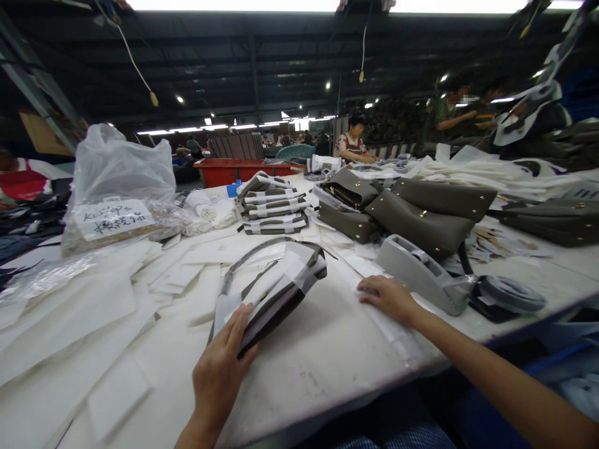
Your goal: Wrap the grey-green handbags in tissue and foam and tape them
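The left hand [224,358] is gripping the near end of a bag [279,293], its fingers lying close together over one side and its thumb pressing from the other. The bag is resting tilted on the table [299,393], in front of the person and between the two hands, with its strap [238,262] arching up on the left and white wrapping [294,265] covering part of its dark body. The right hand [386,299] is resting well apart from the bag, its fingers bending slightly and touching a white strip [386,324]; I cannot tell whether they are pinching it. White sheets [79,312] are spreading and overlapping across the left of the table. Just beyond the right hand a grey dispenser [393,252] is standing, and a grey coil [510,293] is lying beside it. Farther back, a stack [274,212] of wrapped bags is sitting beyond the held one, while dark olive bags [421,218] are piling against each other to its right. A clear sack [121,168] bearing a handwritten label [115,218] is standing at the left. Behind the stack a red bin [229,174] is showing, and past the olive bags a co-worker [350,146] is leaning over the work surface.
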`<state>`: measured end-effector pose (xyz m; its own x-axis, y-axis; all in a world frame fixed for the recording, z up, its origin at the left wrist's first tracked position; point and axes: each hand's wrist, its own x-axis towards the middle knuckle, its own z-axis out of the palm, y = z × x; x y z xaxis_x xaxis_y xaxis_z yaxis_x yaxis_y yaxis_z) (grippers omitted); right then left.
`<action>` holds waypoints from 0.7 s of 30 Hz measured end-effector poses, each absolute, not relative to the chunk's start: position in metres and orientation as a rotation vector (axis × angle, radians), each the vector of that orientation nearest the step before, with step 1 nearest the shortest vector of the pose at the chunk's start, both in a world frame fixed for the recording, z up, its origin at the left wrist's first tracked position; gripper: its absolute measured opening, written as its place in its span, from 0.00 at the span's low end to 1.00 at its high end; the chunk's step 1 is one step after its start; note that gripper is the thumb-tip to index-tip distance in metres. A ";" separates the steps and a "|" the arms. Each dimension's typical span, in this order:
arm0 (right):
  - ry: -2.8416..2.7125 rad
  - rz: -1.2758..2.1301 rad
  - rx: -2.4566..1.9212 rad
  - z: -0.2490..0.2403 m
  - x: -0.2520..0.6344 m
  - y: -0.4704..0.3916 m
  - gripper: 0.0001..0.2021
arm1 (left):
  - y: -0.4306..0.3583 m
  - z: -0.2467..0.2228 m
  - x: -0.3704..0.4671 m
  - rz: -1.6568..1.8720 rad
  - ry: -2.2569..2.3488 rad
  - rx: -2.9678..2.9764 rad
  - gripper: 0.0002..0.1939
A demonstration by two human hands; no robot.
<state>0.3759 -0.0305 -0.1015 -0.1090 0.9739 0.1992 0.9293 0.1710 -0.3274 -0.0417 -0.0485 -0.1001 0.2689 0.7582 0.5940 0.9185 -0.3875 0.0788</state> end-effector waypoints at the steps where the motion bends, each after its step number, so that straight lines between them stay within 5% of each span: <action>1: -2.070 0.175 -1.817 -0.102 0.376 -0.030 0.12 | -0.048 -0.100 -0.042 -0.807 -1.543 -2.262 0.40; 21: -1.779 0.502 -1.766 -0.064 0.349 -0.023 0.15 | -0.046 -0.103 -0.044 -0.805 -1.550 -2.243 0.40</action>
